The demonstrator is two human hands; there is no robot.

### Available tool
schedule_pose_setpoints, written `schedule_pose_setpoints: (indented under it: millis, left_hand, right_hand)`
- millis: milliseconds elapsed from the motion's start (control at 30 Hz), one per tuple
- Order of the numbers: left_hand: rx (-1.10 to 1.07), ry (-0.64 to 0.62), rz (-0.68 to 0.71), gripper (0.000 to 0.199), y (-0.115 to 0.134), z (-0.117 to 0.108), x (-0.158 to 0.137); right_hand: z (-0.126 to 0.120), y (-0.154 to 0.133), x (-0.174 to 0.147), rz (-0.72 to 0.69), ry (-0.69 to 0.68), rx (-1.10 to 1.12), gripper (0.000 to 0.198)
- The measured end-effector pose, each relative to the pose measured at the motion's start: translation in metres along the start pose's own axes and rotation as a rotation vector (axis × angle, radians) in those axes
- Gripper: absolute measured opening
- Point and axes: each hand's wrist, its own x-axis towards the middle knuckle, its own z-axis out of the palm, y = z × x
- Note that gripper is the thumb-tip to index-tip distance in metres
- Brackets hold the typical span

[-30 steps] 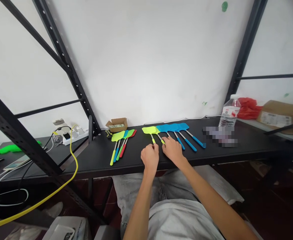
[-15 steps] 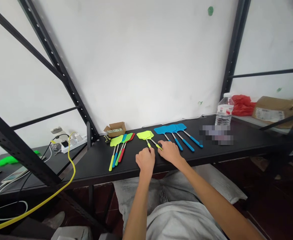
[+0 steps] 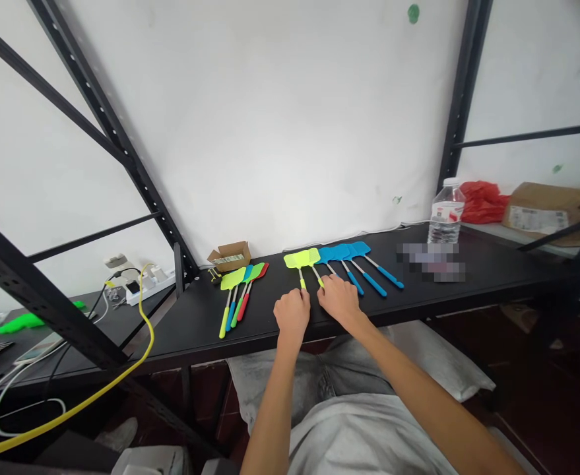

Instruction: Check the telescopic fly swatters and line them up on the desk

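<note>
My left hand (image 3: 292, 315) is closed on the handle of a yellow-green fly swatter (image 3: 295, 260) lying on the black table. Beside it, my right hand (image 3: 339, 299) grips a second yellow-green fly swatter (image 3: 314, 256) by its handle. The two heads overlap, and the second one's edge meets the fanned blue fly swatters (image 3: 352, 251) on the right. Several fly swatters lie together at the left: a yellow-green one (image 3: 233, 280), a blue one, a green one (image 3: 257, 271) and a red one (image 3: 244, 307). My fingers partly hide both held handles.
A small open cardboard box (image 3: 230, 257) and a black clip (image 3: 215, 276) sit at the table's back left. A water bottle (image 3: 447, 214) stands at the right, near a blurred-out patch. Black rack posts (image 3: 460, 99) frame both sides, and a yellow cable (image 3: 147, 323) crosses the left.
The yellow-green swatter in my right hand has swung to the right, so its head now lies apart from the other's and against the blue ones. The view has shifted slightly.
</note>
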Motion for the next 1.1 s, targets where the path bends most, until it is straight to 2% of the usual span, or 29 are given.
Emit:
schedule_pose_setpoints:
  millis: [200, 367, 467, 633, 733, 900, 1000, 1100]
  left_hand:
    - [0.033, -0.024, 0.141, 0.044, 0.006, 0.006, 0.006]
    - [-0.029, -0.031, 0.144, 0.045, 0.000, 0.005, 0.005]
    - [-0.035, 0.009, 0.085, 0.040, -0.026, -0.004, 0.012]
    - [0.171, 0.144, -0.146, 0.027, -0.100, -0.028, 0.029]
    - [0.238, 0.089, -0.206, 0.030, -0.126, -0.035, 0.036]
    - [0.348, 0.087, -0.099, 0.032, -0.125, -0.029, 0.039]
    - [0.394, 0.101, -0.089, 0.035, -0.121, -0.027, 0.040]
    - [0.407, 0.056, -0.082, 0.039, -0.120, -0.030, 0.039]
  right_hand:
    - [-0.002, -0.001, 0.002, 0.058, -0.039, 0.010, 0.021]
    - [-0.003, -0.001, -0.001, 0.018, -0.037, 0.033, 0.031]
    - [-0.002, 0.001, -0.003, 0.015, -0.011, 0.054, 0.036]
    - [-0.001, 0.002, -0.002, 0.011, 0.005, 0.096, 0.038]
    - [-0.002, 0.002, -0.002, 0.018, 0.000, 0.114, 0.038]
    - [-0.004, 0.002, -0.003, 0.019, 0.003, 0.135, 0.037]
    - [-0.004, 0.003, -0.003, 0.007, 0.012, 0.145, 0.035]
    - [-0.004, 0.003, -0.003, 0.012, 0.013, 0.153, 0.035]
